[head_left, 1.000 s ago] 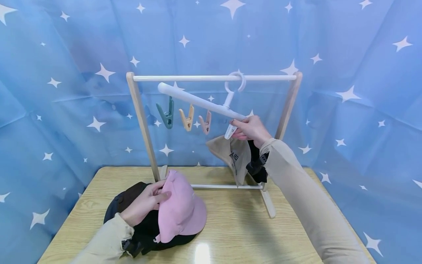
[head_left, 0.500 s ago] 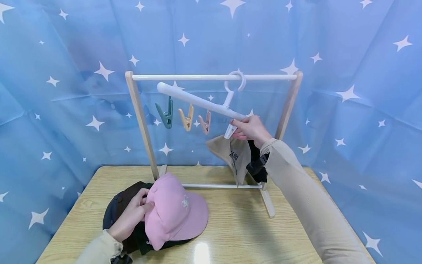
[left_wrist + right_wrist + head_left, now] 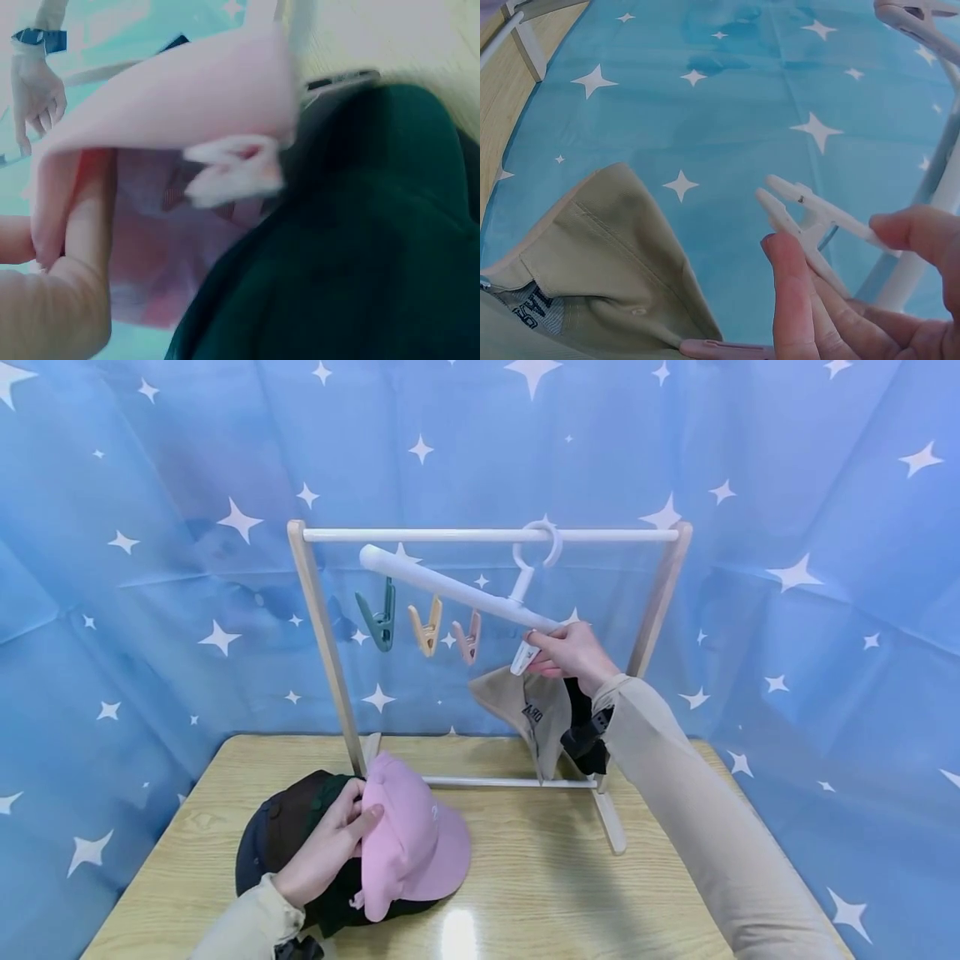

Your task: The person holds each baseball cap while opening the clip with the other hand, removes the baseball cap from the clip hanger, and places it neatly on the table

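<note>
My left hand (image 3: pixel 330 841) pinches the edge of a pink baseball cap (image 3: pixel 412 839) at the table's left. In the left wrist view, the fingers reach inside the rim of the pink cap (image 3: pixel 187 94), near its blurred strap end. Under and behind it are a dark green cap (image 3: pixel 360 232), a brown cap (image 3: pixel 288 827) and a navy cap (image 3: pixel 251 847). My right hand (image 3: pixel 572 653) is at the low right end of a tilted white hanger (image 3: pixel 442 583). There it pinches a white clip (image 3: pixel 817 229), thumb on one handle and fingers along the other.
The hanger hooks over the white rail (image 3: pixel 420 536) of a wooden-sided rack. Green (image 3: pixel 380 618), yellow (image 3: pixel 427 628) and pink (image 3: pixel 468 639) clips hang along its bar. A beige cap (image 3: pixel 517 702) hangs below my right hand, with something black beside it. Blue starry cloth surrounds the table (image 3: pixel 510 868).
My left hand swung the pink cap leftward, showing its front emblem, then back right and turned it so the emblem faces more away. My right hand has stayed on the white clip.
</note>
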`<state>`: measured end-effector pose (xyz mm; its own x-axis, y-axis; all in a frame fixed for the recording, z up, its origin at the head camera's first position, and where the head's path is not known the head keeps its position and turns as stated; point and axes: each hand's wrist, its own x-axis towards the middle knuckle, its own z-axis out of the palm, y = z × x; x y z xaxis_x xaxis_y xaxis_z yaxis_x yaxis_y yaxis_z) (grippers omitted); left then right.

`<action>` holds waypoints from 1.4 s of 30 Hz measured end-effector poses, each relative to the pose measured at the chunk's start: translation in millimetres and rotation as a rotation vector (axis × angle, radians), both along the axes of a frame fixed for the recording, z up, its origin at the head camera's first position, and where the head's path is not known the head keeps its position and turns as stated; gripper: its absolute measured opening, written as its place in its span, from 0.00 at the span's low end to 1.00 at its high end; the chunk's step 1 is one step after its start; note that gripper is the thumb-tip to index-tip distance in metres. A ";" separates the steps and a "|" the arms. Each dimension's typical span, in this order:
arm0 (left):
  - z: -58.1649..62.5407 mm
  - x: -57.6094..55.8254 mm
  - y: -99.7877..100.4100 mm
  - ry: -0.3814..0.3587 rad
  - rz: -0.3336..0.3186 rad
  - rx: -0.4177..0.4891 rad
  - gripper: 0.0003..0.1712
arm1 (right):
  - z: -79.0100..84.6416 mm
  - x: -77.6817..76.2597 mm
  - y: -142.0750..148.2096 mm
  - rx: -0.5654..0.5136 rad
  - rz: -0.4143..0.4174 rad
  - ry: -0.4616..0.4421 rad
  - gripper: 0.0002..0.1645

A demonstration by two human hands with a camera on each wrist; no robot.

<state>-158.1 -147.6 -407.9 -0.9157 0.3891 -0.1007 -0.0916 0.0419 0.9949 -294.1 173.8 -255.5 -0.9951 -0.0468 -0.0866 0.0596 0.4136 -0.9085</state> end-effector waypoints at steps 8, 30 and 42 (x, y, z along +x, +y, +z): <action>-10.5 16.8 -1.2 -0.104 0.171 0.034 0.15 | -2.2 -0.9 1.3 -0.003 -0.001 0.003 0.26; 0.0 7.3 23.8 0.077 0.118 -0.032 0.13 | -7.5 -3.6 3.0 -0.006 -0.024 0.026 0.26; -20.4 24.5 -11.3 -0.033 0.328 -0.368 0.08 | -11.1 -5.2 3.4 -0.019 -0.015 0.043 0.27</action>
